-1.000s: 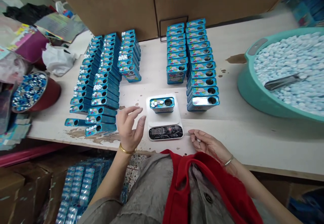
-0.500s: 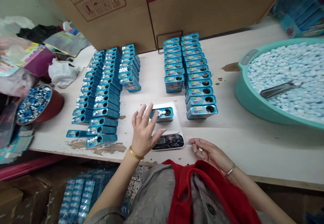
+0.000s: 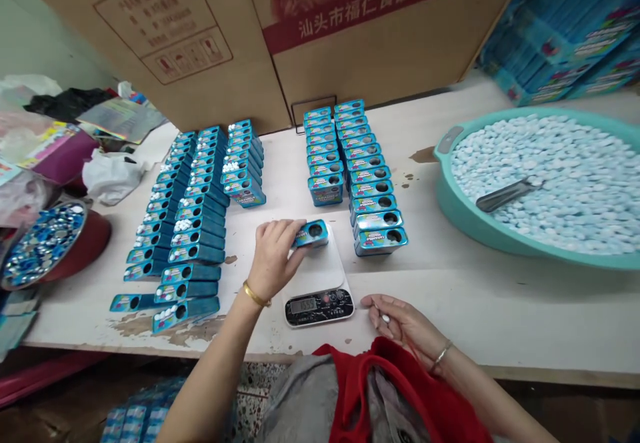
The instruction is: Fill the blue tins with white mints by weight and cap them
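My left hand (image 3: 277, 256), with a gold bangle at the wrist, is closed around the left end of a blue tin (image 3: 316, 231). The tin is over the plate of a white kitchen scale (image 3: 320, 276), whose display shows digits; whether it touches the plate I cannot tell. A dark round hole shows in the tin's top. To the right of the scale, near the front of the table, my right hand (image 3: 400, 319) is half curled, palm up, with a white candy (image 3: 385, 319) in its fingers.
Rows of tins (image 3: 200, 223), several with white candies on top, stand at left. More tins (image 3: 375, 203) stand behind the scale. A turquoise basin (image 3: 445, 209) of candies with a metal scoop (image 3: 503, 196) is at right, a red bowl (image 3: 90, 246) at far left. Cardboard boxes (image 3: 240, 56) stand behind.
My left hand has gone from spread fingers beside the tin to a grip on it. The white candies on the tin's top no longer show. My right hand still holds its candy. The view has shifted.
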Demonstrator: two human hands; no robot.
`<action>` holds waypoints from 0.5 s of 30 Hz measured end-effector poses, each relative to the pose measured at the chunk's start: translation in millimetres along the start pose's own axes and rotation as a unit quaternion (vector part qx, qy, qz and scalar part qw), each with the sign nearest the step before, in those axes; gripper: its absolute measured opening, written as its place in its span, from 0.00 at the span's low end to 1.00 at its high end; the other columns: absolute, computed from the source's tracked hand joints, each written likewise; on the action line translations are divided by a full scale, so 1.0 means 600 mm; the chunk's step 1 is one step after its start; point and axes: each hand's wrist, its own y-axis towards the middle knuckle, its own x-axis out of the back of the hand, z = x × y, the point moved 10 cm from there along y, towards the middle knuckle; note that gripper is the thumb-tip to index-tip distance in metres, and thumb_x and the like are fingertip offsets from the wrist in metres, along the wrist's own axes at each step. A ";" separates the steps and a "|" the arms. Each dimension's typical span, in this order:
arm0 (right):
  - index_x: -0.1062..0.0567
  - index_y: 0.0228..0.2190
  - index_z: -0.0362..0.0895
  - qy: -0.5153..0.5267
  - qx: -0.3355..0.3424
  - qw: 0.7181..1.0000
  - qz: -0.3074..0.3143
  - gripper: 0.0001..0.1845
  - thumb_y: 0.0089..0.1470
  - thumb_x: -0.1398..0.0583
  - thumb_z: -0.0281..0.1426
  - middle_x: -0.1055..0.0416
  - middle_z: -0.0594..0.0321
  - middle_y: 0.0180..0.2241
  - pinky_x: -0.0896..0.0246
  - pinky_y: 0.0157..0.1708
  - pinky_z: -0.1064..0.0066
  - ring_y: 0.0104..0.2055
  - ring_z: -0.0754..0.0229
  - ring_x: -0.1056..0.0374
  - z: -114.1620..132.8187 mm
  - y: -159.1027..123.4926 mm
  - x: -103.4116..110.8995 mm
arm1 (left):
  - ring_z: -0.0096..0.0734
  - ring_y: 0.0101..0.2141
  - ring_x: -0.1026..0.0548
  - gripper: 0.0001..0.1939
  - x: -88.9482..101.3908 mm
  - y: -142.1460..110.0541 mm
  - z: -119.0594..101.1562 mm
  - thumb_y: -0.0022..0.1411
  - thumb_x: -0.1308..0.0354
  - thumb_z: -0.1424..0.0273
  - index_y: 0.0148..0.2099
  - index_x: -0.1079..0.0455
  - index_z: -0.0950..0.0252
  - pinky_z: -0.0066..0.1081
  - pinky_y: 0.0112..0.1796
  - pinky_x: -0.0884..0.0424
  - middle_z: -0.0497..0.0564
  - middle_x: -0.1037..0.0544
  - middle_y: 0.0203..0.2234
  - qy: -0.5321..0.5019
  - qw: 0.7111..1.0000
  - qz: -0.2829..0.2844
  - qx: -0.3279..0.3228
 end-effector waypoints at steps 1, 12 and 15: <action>0.26 0.31 0.41 -0.004 0.002 1.000 0.002 0.15 0.45 0.35 0.40 0.34 0.68 0.19 0.65 0.11 0.81 0.15 0.74 0.50 0.001 0.001 -0.001 | 0.38 0.42 0.31 0.19 0.004 0.019 0.006 0.63 0.47 0.63 0.54 0.37 0.64 0.38 0.44 0.42 0.55 0.26 0.43 0.000 1.000 -0.020 -0.005; 0.25 0.34 0.43 -0.023 -0.001 0.999 -0.025 0.20 0.43 0.35 0.44 0.33 0.68 0.20 0.63 0.12 0.79 0.14 0.74 0.50 -0.001 0.005 0.004 | 0.40 0.44 0.33 0.22 -0.100 0.129 0.037 0.62 0.46 0.59 0.55 0.35 0.63 0.38 0.42 0.43 0.57 0.29 0.45 0.054 0.996 -0.032 -0.060; 0.27 0.41 0.42 -0.072 0.015 0.997 -0.034 0.28 0.41 0.36 0.47 0.34 0.69 0.19 0.67 0.13 0.78 0.12 0.75 0.54 0.016 0.015 -0.001 | 0.40 0.46 0.34 0.23 -0.063 0.115 0.078 0.62 0.47 0.58 0.55 0.36 0.63 0.38 0.45 0.43 0.57 0.30 0.46 0.057 0.994 -0.095 -0.004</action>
